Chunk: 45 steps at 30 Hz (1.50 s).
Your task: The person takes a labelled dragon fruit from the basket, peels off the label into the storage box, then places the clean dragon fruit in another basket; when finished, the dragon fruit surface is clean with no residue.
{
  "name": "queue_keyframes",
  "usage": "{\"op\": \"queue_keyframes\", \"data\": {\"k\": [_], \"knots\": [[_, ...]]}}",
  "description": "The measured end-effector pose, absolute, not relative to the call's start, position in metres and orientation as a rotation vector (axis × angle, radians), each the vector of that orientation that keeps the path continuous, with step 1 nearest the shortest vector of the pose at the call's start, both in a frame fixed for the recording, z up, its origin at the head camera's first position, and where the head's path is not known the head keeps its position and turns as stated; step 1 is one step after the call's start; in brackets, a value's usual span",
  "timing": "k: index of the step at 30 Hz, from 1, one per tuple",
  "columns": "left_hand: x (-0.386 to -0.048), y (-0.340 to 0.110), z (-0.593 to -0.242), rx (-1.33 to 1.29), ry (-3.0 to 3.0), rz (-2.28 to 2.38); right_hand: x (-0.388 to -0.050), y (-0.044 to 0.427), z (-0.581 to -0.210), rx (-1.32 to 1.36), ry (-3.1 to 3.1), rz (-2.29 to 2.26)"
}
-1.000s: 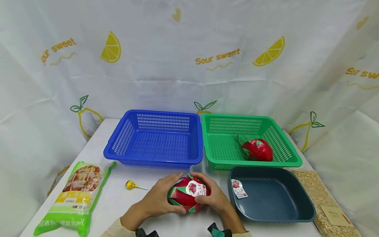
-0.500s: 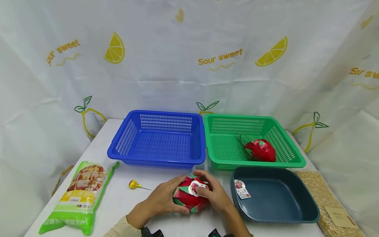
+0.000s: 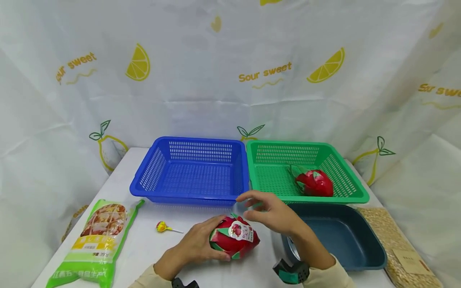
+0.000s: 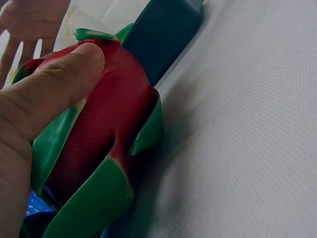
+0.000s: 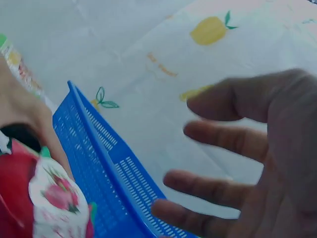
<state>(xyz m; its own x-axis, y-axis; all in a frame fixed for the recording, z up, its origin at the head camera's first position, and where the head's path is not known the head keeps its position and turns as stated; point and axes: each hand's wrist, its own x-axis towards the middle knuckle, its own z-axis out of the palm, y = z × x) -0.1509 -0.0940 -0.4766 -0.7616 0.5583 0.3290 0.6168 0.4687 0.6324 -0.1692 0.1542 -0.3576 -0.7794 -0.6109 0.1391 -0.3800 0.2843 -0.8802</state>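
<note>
My left hand [image 3: 199,242] holds a red dragon fruit [image 3: 234,243] with green scales low over the front of the white table, thumb on one side and fingers on the other. A white label with a fruit picture [image 5: 59,196] sits on its skin. In the left wrist view the thumb presses along the red skin [image 4: 106,119]. My right hand [image 3: 270,212] is raised apart from the fruit, fingers loosely spread with nothing between them, near the corner of the dark teal basin [image 3: 345,240]. A second dragon fruit [image 3: 315,183] lies in the green basket [image 3: 273,198].
A blue basket [image 3: 194,197] stands left of the green one. At left lie a green-and-yellow food bag [image 3: 93,240] and a lollipop [image 3: 162,227]. A bag of grains [image 3: 403,244] lies right of the basin. A printed white curtain [image 3: 201,80] hangs behind.
My right hand has let go of the dragon fruit and moved up and to the right, now partly covering the basin's left side. My left hand keeps its hold on the fruit.
</note>
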Motion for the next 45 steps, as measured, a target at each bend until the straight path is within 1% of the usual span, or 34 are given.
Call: {"op": "queue_keyframes", "data": {"k": [4,7,15,22,28,37,45], "knots": [[-0.15,-0.094,-0.477,-1.034,-2.634,-1.187,-0.19,0.157,-0.355,-0.959,2.102,-1.425],[-0.15,-0.094,-0.478,-1.025,-2.638,-1.186,-0.202,0.156,-0.36,-1.002,2.025,-1.323],[-0.151,-0.095,-0.477,-1.036,-2.626,-1.162,-0.218,0.145,-0.381,-1.06,2.004,-1.026],[-0.152,-0.095,-0.477,-1.042,-2.631,-1.202,-0.224,0.14,-0.388,-1.155,2.024,-0.925],[-0.151,-0.095,-0.477,-1.034,-2.643,-1.193,-0.227,0.138,-0.391,-1.208,2.047,-0.941],[-0.151,-0.095,-0.479,-1.033,-2.651,-1.177,-0.222,0.136,-0.389,-1.279,2.092,-0.96],[-0.15,-0.095,-0.477,-1.014,-2.693,-1.202,-0.219,0.145,-0.385,-1.309,2.069,-0.968]]}}
